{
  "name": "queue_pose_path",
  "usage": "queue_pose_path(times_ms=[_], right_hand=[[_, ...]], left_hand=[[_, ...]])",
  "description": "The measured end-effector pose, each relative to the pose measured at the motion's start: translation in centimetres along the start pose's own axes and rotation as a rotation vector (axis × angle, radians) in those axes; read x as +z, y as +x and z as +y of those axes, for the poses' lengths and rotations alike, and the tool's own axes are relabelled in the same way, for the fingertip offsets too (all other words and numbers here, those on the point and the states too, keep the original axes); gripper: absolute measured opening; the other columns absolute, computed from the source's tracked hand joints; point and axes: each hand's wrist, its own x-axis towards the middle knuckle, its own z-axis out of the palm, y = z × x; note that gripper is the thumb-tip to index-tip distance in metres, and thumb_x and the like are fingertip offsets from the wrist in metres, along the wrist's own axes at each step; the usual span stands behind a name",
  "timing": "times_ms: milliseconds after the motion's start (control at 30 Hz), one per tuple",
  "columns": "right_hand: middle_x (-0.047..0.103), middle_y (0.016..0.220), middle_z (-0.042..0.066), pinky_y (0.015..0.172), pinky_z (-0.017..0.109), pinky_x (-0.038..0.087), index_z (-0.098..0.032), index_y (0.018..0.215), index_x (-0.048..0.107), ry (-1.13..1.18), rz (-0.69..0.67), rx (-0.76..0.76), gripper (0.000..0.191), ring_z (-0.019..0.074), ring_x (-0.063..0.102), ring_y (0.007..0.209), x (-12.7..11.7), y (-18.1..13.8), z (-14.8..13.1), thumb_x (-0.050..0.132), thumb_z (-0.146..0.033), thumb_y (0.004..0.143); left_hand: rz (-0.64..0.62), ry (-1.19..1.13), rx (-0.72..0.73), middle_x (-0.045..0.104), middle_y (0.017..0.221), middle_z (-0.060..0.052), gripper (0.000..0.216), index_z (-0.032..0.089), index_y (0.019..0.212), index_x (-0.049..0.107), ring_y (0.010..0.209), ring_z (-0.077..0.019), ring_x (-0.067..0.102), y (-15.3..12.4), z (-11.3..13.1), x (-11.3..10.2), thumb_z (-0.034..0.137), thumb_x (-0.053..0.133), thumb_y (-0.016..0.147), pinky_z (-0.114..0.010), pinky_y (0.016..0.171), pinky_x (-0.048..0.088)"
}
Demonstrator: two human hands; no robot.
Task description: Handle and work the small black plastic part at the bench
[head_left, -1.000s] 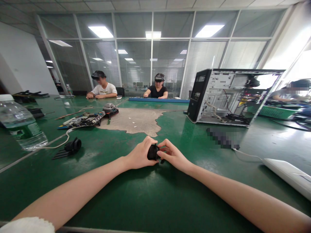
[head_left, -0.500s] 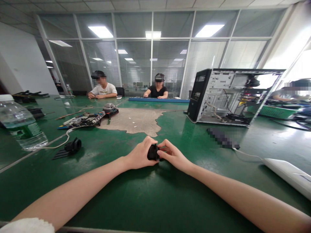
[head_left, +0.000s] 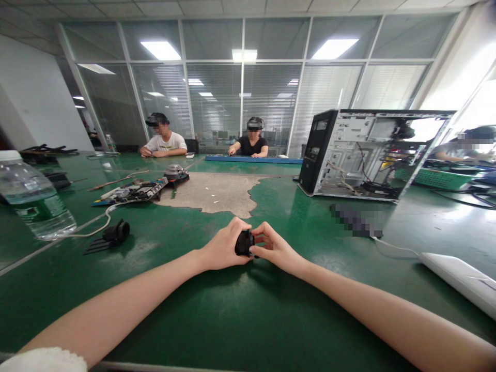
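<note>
Just below the centre of the frame, a black plastic fitting (head_left: 243, 244) is gripped between both hands, above the green tabletop (head_left: 217, 320). The left hand (head_left: 221, 244) clasps its body; the right hand (head_left: 278, 249) pinches the rimmed end facing frame right. Its axis seems to run left to right, its bulk nearer the left palm.

Head-worn view, forward and down across green tabletop (head_left: 232, 325)
</note>
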Motion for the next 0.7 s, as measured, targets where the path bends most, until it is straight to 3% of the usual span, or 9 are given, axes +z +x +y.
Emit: queue_pose_path(times_ms=[200,700], right_hand=[[0.051,0.084,-0.002,0.063,0.026,0.047,-0.021,0.086,0.045,-0.031,0.047,0.026,0.022,0.0113,0.054,0.073,0.12,0.16,0.18,0.057,-0.036,0.076],[0.05,0.091,-0.001,0.066,0.025,0.046,-0.022,0.087,0.046,-0.015,0.034,0.004,0.025,0.0151,0.053,0.088,0.11,-0.1,-0.05,0.063,-0.032,0.071]], left_hand=[[-0.003,-0.001,-0.011,0.044,0.101,-0.004,0.056,0.022,0.107,0.036,0.088,-0.021,0.051,0.03,0.1,-0.02,0.031,0.068,0.061,-0.034,0.075,0.043],[-0.007,0.004,-0.009,0.044,0.101,-0.004,0.054,0.021,0.106,0.037,0.086,-0.0203,0.051,0.09,0.13,-0.08,0.03,0.067,0.061,-0.033,0.073,0.044]])
